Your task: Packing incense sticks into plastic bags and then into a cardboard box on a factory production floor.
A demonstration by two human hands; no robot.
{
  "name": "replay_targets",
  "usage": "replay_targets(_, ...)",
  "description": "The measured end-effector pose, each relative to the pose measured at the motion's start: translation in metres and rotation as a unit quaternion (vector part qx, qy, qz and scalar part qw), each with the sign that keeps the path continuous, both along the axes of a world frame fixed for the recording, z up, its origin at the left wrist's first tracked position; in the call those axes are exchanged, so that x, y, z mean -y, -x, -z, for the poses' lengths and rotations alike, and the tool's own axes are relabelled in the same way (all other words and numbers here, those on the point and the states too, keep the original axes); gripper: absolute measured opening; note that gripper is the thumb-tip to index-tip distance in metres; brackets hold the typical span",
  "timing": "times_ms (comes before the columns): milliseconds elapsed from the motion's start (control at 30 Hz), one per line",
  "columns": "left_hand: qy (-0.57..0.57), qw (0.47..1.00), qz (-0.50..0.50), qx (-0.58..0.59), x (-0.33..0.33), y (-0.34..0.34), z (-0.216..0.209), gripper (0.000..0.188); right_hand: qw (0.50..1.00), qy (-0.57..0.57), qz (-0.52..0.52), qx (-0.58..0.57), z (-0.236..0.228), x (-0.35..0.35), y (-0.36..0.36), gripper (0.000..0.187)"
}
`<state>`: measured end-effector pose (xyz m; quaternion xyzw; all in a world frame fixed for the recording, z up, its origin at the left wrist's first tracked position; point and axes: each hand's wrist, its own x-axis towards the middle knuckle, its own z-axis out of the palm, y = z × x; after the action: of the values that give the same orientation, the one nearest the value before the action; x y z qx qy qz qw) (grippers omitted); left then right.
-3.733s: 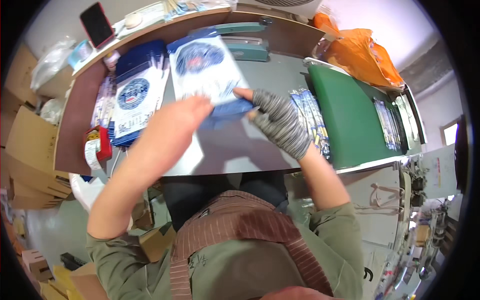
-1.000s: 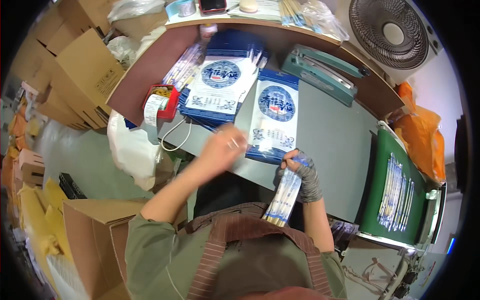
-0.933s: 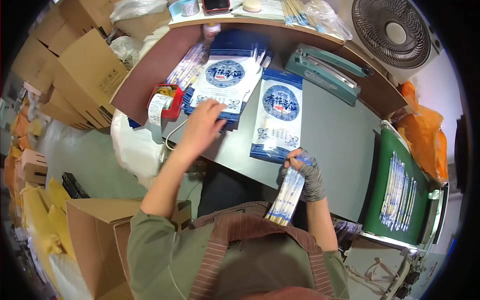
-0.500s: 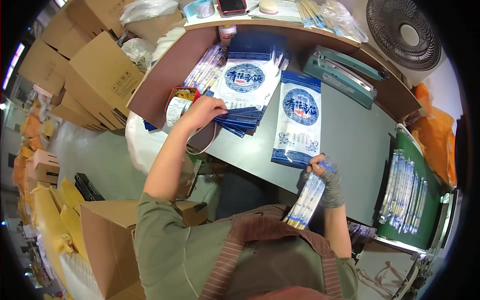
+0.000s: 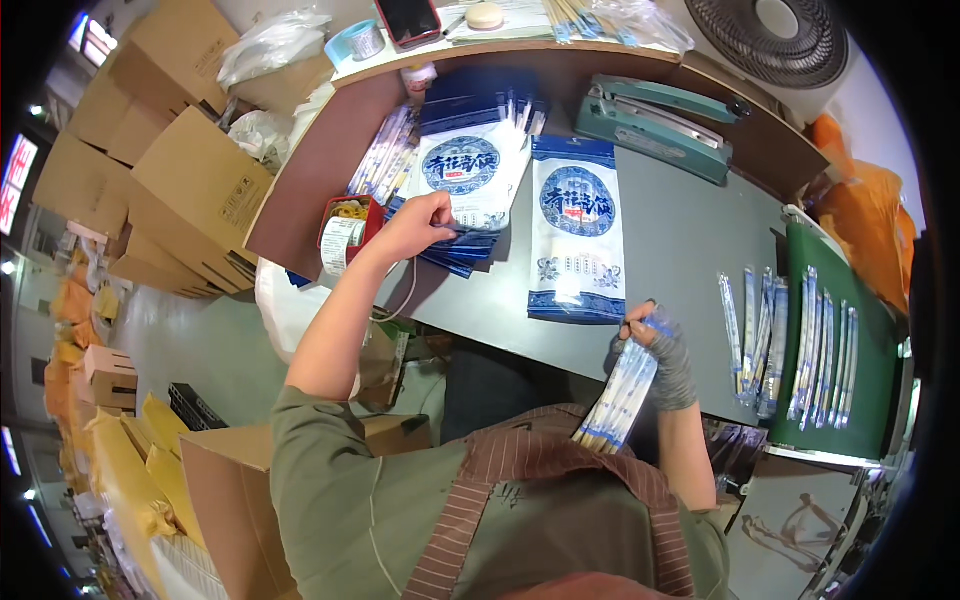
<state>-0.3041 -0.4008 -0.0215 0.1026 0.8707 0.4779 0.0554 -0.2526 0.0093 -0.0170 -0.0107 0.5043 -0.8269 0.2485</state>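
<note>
My left hand [image 5: 418, 226] is closed, its fingertips pinching the lower edge of a blue-and-white packaging bag [image 5: 461, 166] on top of a stack. In my right hand [image 5: 664, 358], wrapped in grey around the palm and wrist, is a bundle of chopsticks in clear blue-patterned sleeves [image 5: 618, 395]. The bundle slants down toward my apron, over the front edge of the table. Just beyond that hand, another blue-and-white bag [image 5: 577, 230] lies flat on the grey table [image 5: 690, 270]. Loose wrapped chopsticks [image 5: 385, 152] lie left of the stack.
A red box with rubber bands [image 5: 376, 220] stands by my left forearm. At the back is a green heat sealer [image 5: 655, 135]. Sleeved chopsticks [image 5: 825, 350] lie on the green conveyor belt [image 5: 870, 400] at right. Cardboard boxes [image 5: 205, 185] crowd the left; a fan [image 5: 775, 40] stands back right.
The view has shifted slightly. Several sleeved chopsticks now lie on the table left of the belt. Both hands keep nearly the same places, my right one still holding the bundle.
</note>
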Motion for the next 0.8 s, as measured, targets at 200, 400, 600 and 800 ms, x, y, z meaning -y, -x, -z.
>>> replay_targets(200,0.089,0.982,-0.125,-0.110,-0.051,0.006,-0.001,0.020,1.000,0.005,0.014,-0.008,-0.006,-0.022,-0.009,0.024)
replay_targets(400,-0.021,0.991,-0.078,0.105,-0.121,0.000,0.003,0.021,0.998,0.008,0.058,-0.020,-0.002,-0.054,-0.022,0.025)
replay_targets(600,0.103,0.982,0.047,-0.150,-0.258,-0.036,-0.001,0.010,0.997,0.027,0.073,-0.024,-0.006,-0.066,-0.034,0.028)
replay_targets(800,-0.040,0.994,0.097,0.022,-0.312,-0.060,0.024,0.043,0.961,-0.132,0.117,-0.215,-0.017,-0.055,-0.035,0.032)
